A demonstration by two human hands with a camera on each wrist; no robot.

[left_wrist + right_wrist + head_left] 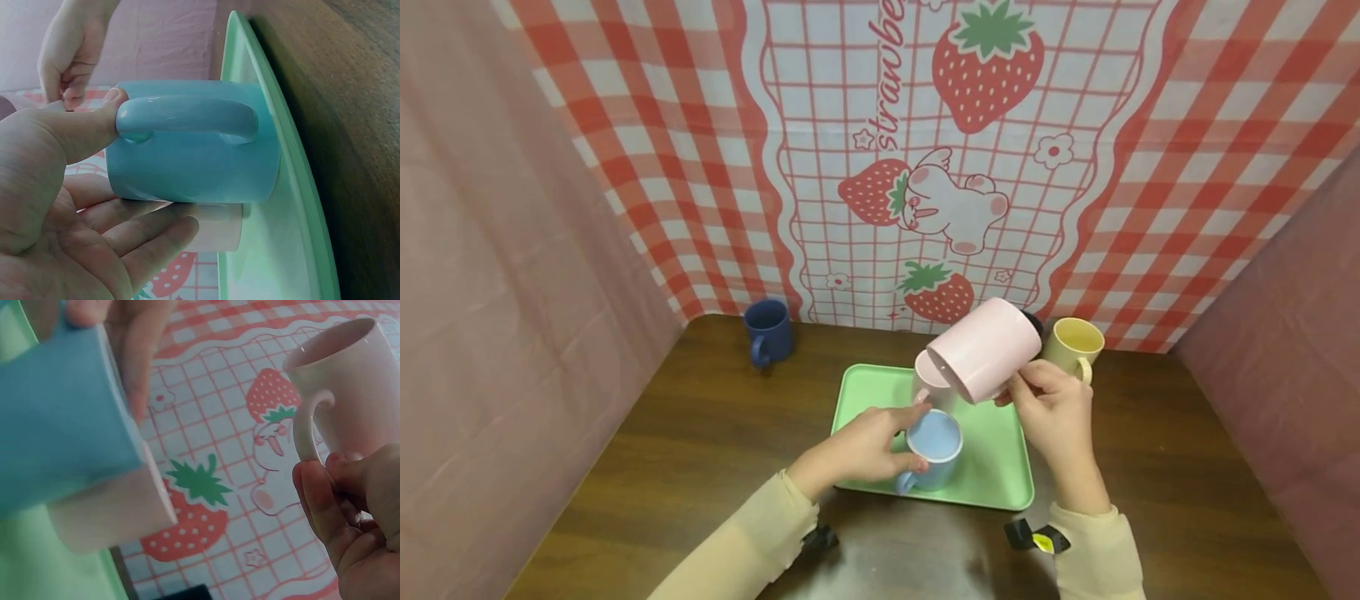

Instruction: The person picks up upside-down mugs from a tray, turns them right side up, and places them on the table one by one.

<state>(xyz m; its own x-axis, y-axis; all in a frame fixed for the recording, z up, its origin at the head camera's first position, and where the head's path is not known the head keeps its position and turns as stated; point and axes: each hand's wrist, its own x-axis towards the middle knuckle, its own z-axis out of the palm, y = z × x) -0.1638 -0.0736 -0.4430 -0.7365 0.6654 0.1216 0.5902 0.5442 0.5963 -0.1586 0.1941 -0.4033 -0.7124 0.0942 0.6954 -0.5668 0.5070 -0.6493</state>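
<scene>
My right hand (1054,408) pinches the handle of a pale pink mug (988,350), raised and tipped sideways with its mouth toward the left, above the green tray (1000,479). A light blue mug (942,468) stands upright near the tray's front, pale blue inside. Around its upper part my left hand (868,442) holds it, the thumb by the top of the handle (187,115) and the fingers along the other side. Just behind it a second pale pink mug (927,379) is upright on the tray, partly hidden by the raised mug.
At the back left of the wooden table (700,442) stands a navy mug (775,335). A yellow mug (1060,358) is at the back right, partly behind my right hand, with a black object (1034,322) beside it. A strawberry-patterned cloth (820,208) hangs behind the table.
</scene>
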